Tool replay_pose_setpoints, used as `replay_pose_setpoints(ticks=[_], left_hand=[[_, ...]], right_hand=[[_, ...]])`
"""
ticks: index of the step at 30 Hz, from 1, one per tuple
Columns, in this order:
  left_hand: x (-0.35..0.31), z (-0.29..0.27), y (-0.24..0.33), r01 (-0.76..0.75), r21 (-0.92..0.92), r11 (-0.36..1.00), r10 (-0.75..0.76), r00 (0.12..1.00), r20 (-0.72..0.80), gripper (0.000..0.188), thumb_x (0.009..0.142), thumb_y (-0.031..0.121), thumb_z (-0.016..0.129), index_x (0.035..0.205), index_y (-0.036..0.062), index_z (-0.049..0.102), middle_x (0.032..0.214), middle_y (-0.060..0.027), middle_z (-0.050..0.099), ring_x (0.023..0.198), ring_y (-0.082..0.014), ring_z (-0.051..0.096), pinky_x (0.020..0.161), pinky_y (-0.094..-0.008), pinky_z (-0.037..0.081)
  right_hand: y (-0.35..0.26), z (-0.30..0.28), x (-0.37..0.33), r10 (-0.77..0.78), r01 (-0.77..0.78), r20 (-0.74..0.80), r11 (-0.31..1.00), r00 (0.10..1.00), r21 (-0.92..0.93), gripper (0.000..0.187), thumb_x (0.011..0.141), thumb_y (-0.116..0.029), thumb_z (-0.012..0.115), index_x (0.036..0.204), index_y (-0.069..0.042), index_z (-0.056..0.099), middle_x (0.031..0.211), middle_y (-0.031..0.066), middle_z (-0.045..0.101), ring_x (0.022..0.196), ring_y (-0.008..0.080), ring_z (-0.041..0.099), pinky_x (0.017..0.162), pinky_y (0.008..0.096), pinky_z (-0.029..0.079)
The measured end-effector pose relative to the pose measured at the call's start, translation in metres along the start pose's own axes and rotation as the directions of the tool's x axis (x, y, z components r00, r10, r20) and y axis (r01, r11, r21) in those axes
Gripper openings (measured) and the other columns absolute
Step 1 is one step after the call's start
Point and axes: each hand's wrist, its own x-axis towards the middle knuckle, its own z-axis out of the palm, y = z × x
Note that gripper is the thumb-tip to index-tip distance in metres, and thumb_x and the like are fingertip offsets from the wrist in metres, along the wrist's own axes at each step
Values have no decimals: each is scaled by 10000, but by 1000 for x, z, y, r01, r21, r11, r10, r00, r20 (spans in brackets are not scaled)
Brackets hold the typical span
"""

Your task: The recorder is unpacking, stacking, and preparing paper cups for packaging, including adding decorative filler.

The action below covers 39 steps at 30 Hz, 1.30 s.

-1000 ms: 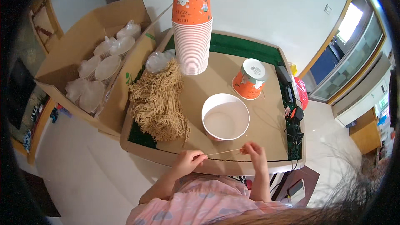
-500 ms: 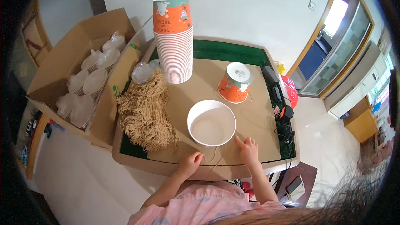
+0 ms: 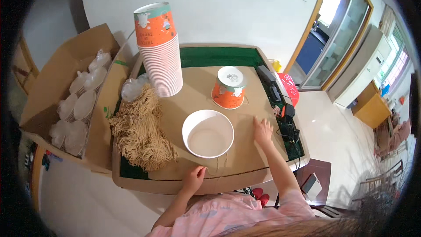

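A white paper bucket (image 3: 208, 134) stands with its mouth up near the front of the cardboard sheet (image 3: 184, 163). A thin tan cord (image 3: 226, 161) trails from its near side toward the table edge. My left hand (image 3: 194, 178) is closed at the front edge, just left of the cord; what its fingers hold, if anything, is hidden. My right hand (image 3: 263, 132) is open, fingers stretched forward low over the sheet, right of the bucket. Beyond it, an orange and green paper bucket (image 3: 229, 92) stands upside down with a bit of cord at its base.
A tall stack of upside-down paper buckets (image 3: 160, 63) rises at the back left, beside a heap of tan cords (image 3: 142, 134) and a clear plastic bag (image 3: 133, 88). Left of the table is a cardboard box (image 3: 109, 127) of wrapped bowl-shaped items. Black adapters and cables (image 3: 287, 125) line the right edge.
My right hand has moved away from the bucket's near right side, forward and to the right. My left hand stays closed at the front edge. The whole view has shifted.
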Motion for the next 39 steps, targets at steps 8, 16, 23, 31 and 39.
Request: replay_pose_setpoints(ticks=[8, 16, 23, 31, 39], left_hand=[[0, -4, -5, -1, 56, 998, -2, 999, 50, 91, 799, 160, 621, 799, 69, 628, 675, -118, 610, 593, -308, 586, 531, -384, 458], [-7, -2, -11, 41, 60, 997, -41, 999, 0, 96, 791, 178, 629, 805, 82, 632, 690, -120, 618, 609, -309, 596, 522, -395, 465], [1, -12, 3, -13, 35, 999, 12, 1000, 6, 87, 799, 151, 621, 815, 66, 628, 715, -121, 621, 623, -301, 602, 534, -382, 472], [8, -45, 63, -140, -75, 987, 158, 923, 350, 127, 772, 78, 587, 882, 39, 637, 763, -171, 611, 697, -328, 602, 610, -379, 476], [18, -59, 65, -11, -176, 984, 49, 976, 212, 83, 782, 88, 591, 811, 10, 597, 722, -163, 579, 649, -330, 579, 567, -385, 447]], right_hand=[[30, 29, 86, 570, -557, 131, 821, 811, -126, 370, 879, -237, 435, 1221, -110, 498, 1190, 48, 493, 1009, 224, 531, 808, 465, 404], [-14, 9, 21, 433, -424, -6, 887, 902, 182, 445, 778, -120, 576, 1209, -93, 466, 1182, 129, 472, 1093, 267, 486, 857, 394, 424], [-43, -10, -112, 45, -118, 109, 396, 993, 911, 453, 729, 67, 522, 1171, -28, 512, 1076, 173, 548, 1001, 314, 525, 822, 377, 444], [-120, -154, -167, -442, 175, -95, 144, 892, 974, 430, 805, -22, 549, 1221, -50, 445, 1036, 154, 570, 985, 296, 565, 851, 335, 453], [-117, -151, -157, -450, -196, 242, 148, 859, 969, 251, 863, -96, 573, 1097, -26, 515, 719, 55, 589, 627, 94, 535, 555, 254, 435]])
